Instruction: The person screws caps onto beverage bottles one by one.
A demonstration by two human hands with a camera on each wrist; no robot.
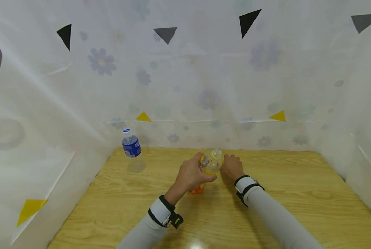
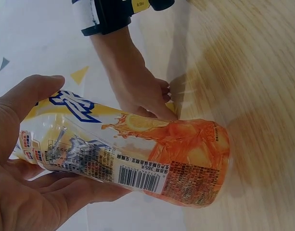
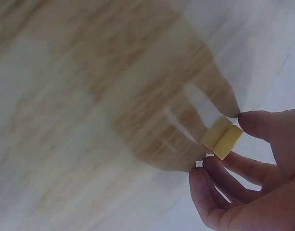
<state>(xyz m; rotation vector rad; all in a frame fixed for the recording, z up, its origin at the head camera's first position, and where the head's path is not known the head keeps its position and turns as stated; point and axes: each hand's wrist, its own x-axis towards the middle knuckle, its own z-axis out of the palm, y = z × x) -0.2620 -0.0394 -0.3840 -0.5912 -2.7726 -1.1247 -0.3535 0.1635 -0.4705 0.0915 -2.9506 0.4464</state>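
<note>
Bottle [image 2: 135,150] in left hand [image 1: 189,173], cap [image 3: 228,142] in right [image 1: 232,167].

Standing bottle [image 1: 132,148] on table [image 1: 297,193], left of held bottle [image 1: 209,164]

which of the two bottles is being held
The orange-and-yellow bottle: the left hand grips it, whereas the blue-labelled bottle stands on the table, touched by neither hand.
</note>
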